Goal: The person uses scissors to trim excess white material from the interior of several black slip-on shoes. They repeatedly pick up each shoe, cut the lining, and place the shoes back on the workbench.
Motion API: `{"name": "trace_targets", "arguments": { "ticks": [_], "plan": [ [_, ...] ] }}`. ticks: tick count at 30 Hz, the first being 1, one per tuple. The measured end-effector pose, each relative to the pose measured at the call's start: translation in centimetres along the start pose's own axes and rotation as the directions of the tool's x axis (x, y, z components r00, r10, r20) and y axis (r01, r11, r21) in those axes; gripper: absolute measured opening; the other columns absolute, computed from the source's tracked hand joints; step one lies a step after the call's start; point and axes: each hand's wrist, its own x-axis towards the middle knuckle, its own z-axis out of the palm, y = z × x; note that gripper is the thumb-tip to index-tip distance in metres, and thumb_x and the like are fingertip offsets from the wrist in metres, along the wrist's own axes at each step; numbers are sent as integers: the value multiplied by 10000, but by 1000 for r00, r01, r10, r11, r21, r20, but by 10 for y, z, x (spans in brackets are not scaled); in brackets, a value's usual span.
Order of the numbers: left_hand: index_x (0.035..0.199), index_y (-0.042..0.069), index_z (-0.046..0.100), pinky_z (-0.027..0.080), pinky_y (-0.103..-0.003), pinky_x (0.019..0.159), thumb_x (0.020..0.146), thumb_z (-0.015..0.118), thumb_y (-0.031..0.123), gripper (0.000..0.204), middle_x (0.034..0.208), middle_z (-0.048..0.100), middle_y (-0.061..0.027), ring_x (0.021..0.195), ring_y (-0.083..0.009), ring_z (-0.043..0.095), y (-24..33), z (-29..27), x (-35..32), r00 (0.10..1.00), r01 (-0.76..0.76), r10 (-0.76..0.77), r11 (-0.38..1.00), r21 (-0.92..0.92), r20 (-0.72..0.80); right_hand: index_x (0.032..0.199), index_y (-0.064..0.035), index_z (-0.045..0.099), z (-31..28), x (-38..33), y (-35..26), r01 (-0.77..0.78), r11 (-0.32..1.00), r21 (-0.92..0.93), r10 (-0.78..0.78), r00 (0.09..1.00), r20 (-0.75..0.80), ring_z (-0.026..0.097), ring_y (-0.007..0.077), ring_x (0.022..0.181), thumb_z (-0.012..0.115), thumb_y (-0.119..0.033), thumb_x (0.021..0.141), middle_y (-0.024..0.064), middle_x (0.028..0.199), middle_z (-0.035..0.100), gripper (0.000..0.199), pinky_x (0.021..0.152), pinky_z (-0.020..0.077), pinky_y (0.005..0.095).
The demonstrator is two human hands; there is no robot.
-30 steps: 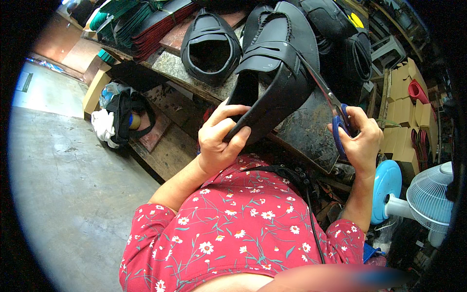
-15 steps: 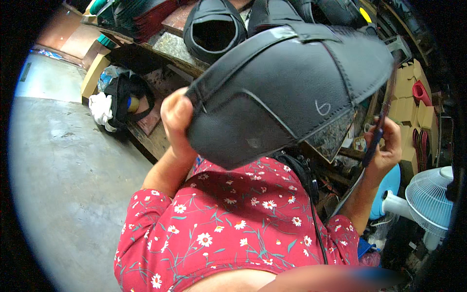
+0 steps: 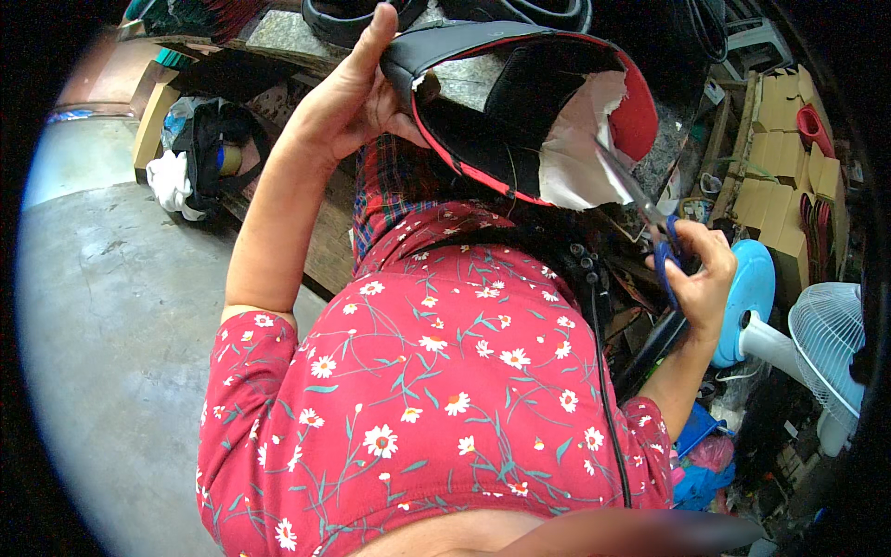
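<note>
My left hand (image 3: 364, 104) grips the left end of a black shoe upper (image 3: 478, 39), thumb stretched up along its outer side. The upper is turned with its hollow inside towards me, showing a red edge and a dark lining. A creamy white piece of backing (image 3: 577, 153) with a ragged border sits inside its right end. In my right hand (image 3: 703, 277) are scissors (image 3: 661, 230) with blue handles, fingers through the loops. Their blades point up and left, reaching the white backing; whether they touch it I cannot tell.
More black shoe uppers (image 3: 357, 20) lie on the bench behind. Cardboard boxes (image 3: 770, 172) with a red roll (image 3: 814, 128) stand right, above a blue and white fan (image 3: 826, 348). A black bag (image 3: 232, 153) with white cloth (image 3: 170, 183) sits left by the grey floor (image 3: 139, 353).
The shoe upper has turned from its outer face to its inside and moved farther away. The scissors, upright beside it before, now slant left with their blades at the white backing.
</note>
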Motion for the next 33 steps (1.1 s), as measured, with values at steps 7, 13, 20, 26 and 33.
{"name": "trace_targets", "arguments": {
  "ticks": [7,13,20,26,33],
  "plan": [
    [1239,86,634,584,-381,852,997,542,525,509,1035,723,-84,925,-140,702,9,11,-9,980,162,-164,987,23,113,984,-132,741,17,12,-8,-122,956,-267,112,992,-51,621,264,693,859,-245,675,71,772,704,350,676,481,392],
    [1337,92,556,454,-423,1009,900,694,416,561,1202,611,-154,1129,-310,596,12,36,7,476,-516,777,-133,846,412,997,-190,737,24,35,5,-192,937,-290,217,975,54,646,324,735,821,-326,711,96,752,691,328,698,515,453],
    [1276,-5,567,460,-391,1012,939,666,318,477,1173,654,-197,1147,-307,622,34,59,53,799,-577,308,153,803,516,959,-167,743,16,32,1,-260,909,-325,291,955,51,666,324,713,833,-319,697,98,746,702,315,684,520,448],
    [1099,46,667,542,-485,821,917,580,176,239,954,709,-207,935,-401,683,45,80,56,780,-444,351,-273,854,518,943,-123,745,9,32,12,-256,963,-85,262,963,69,647,258,623,840,-287,699,93,690,674,308,613,491,382],
    [899,28,708,533,-499,898,820,629,157,171,918,710,-165,922,-364,700,34,84,42,940,-271,79,-415,869,331,1042,-147,732,8,38,11,-139,966,-220,164,981,103,650,277,712,824,-277,706,82,790,708,372,694,513,399]
  ]
}}
